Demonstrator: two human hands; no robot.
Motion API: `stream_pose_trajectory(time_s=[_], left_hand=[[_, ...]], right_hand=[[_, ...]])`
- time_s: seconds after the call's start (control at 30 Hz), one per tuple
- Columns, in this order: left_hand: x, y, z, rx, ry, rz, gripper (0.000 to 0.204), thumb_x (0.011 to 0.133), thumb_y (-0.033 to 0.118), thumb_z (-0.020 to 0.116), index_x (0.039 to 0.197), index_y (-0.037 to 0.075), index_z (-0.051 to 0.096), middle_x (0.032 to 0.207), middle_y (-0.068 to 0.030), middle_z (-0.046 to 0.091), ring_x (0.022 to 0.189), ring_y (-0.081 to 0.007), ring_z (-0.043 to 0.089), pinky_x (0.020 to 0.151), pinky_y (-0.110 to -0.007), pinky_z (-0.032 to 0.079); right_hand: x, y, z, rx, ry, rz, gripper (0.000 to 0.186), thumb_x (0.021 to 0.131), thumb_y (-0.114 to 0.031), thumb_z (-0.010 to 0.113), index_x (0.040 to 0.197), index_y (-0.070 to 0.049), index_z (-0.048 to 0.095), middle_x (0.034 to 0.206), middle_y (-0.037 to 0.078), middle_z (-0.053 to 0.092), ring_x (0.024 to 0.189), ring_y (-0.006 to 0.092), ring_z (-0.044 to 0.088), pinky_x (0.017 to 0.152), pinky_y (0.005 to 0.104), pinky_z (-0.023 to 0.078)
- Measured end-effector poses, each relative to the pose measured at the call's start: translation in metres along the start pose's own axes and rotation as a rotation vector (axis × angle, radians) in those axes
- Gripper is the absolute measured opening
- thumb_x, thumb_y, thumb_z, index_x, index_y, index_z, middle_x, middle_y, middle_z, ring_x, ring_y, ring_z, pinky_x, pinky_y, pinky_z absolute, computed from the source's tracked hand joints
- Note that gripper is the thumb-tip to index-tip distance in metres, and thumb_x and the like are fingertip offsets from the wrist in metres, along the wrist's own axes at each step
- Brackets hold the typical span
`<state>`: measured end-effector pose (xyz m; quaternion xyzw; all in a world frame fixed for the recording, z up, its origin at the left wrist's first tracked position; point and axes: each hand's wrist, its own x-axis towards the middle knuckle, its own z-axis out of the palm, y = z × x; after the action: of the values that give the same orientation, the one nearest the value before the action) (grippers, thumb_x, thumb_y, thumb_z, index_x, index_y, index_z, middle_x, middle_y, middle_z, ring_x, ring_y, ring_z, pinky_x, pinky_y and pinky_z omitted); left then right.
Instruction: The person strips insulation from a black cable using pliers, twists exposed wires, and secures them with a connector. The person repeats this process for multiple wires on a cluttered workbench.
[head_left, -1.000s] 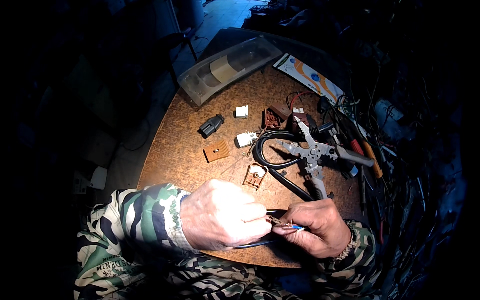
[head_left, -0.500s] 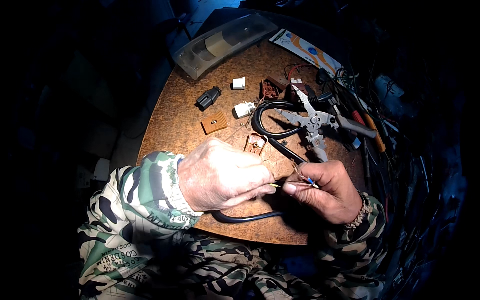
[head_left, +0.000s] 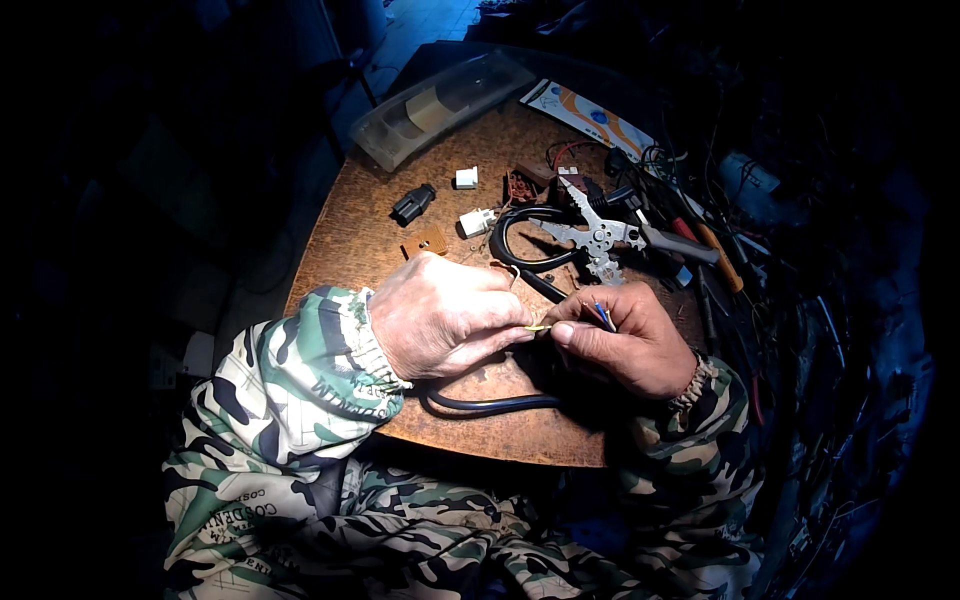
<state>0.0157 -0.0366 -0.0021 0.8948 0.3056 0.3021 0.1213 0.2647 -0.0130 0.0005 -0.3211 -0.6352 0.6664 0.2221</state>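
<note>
Table (head_left: 520, 440): rusty brown, speckled. Cable (head_left: 480, 403): black. Sleeves (head_left: 300, 370): green, white and black camouflage. Wire ends: one yellowish (head_left: 537, 327), one blue (head_left: 603, 313), possibly a third, unclear. Pliers (head_left: 600, 237): grey metal, dark handles. Small blocks (head_left: 466, 178): white.

L hand (head_left: 445, 315), R hand (head_left: 625, 340) pinching wire (head_left: 538, 327)

Far left edge of the round brown desk (head_left: 360, 250): a clear plastic package (head_left: 440, 95), long and rectangular, lying at a slant, part overhanging the rim. Tan and pale shapes show through its walls; contents unclear.

Far right of the desk: a flat printed card or leaflet (head_left: 590, 118), oblong, white ground with orange bands and a small blue patch. It lies diagonally, its near end running under dark cables.

No screens seen. No signs. Surroundings too dark to tell any further labels.
</note>
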Motion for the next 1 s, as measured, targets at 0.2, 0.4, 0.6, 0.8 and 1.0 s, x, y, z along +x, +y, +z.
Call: stream_pose_trajectory(time_s=[0.2, 0.4, 0.6, 0.8, 1.0], left_hand=[[0.001, 0.002, 0.001, -0.037, 0.06, -0.015, 0.015, 0.081, 0.013, 0.082, 0.09, 0.005, 0.073, 0.076, -0.0085, 0.068, 0.063, -0.0243, 0.068, 0.052, -0.033, 0.054], [-0.004, 0.0, -0.002, 0.045, 0.023, 0.023, 0.014, 0.084, 0.02, 0.076, 0.088, 0.01, 0.067, 0.075, -0.0041, 0.061, 0.067, -0.0247, 0.066, 0.056, -0.036, 0.053], [0.004, 0.002, -0.009, 0.043, -0.008, 0.015, 0.012, 0.08, 0.011, 0.08, 0.08, 0.006, 0.069, 0.07, -0.0061, 0.062, 0.061, -0.0244, 0.064, 0.054, -0.035, 0.05], [-0.011, -0.01, -0.033, -0.035, 0.034, -0.196, 0.008, 0.083, 0.008, 0.077, 0.081, 0.001, 0.074, 0.067, -0.009, 0.065, 0.06, -0.0209, 0.066, 0.052, -0.033, 0.051], [-0.002, -0.014, -0.022, 0.035, 0.12, -0.161, 0.028, 0.078, 0.02, 0.086, 0.093, 0.0, 0.073, 0.078, -0.0101, 0.069, 0.065, -0.0191, 0.065, 0.058, -0.032, 0.052]], right_hand=[[0.003, -0.001, 0.003, -0.077, 0.052, 0.001, 0.017, 0.094, -0.013, 0.066, 0.093, 0.004, 0.071, 0.069, -0.001, 0.061, 0.063, 0.0048, 0.052, 0.056, 0.0233, 0.041], [0.008, -0.005, 0.013, -0.199, 0.078, -0.133, 0.011, 0.087, -0.005, 0.064, 0.086, 0.005, 0.069, 0.07, 0.002, 0.063, 0.065, 0.0069, 0.053, 0.059, 0.0259, 0.045], [0.001, -0.001, 0.005, -0.205, 0.136, -0.142, 0.009, 0.084, -0.004, 0.064, 0.083, 0.004, 0.067, 0.069, 0.001, 0.061, 0.064, 0.0073, 0.053, 0.058, 0.026, 0.043], [-0.014, -0.004, -0.029, 0.051, 0.364, -0.037, 0.012, 0.09, -0.01, 0.065, 0.082, -0.001, 0.065, 0.06, -0.003, 0.053, 0.049, 0.003, 0.043, 0.046, 0.0201, 0.031], [-0.002, 0.003, -0.018, 0.267, 0.261, -0.05, 0.012, 0.095, -0.013, 0.065, 0.091, -0.002, 0.064, 0.069, -0.001, 0.056, 0.053, 0.0039, 0.045, 0.045, 0.0191, 0.031]])
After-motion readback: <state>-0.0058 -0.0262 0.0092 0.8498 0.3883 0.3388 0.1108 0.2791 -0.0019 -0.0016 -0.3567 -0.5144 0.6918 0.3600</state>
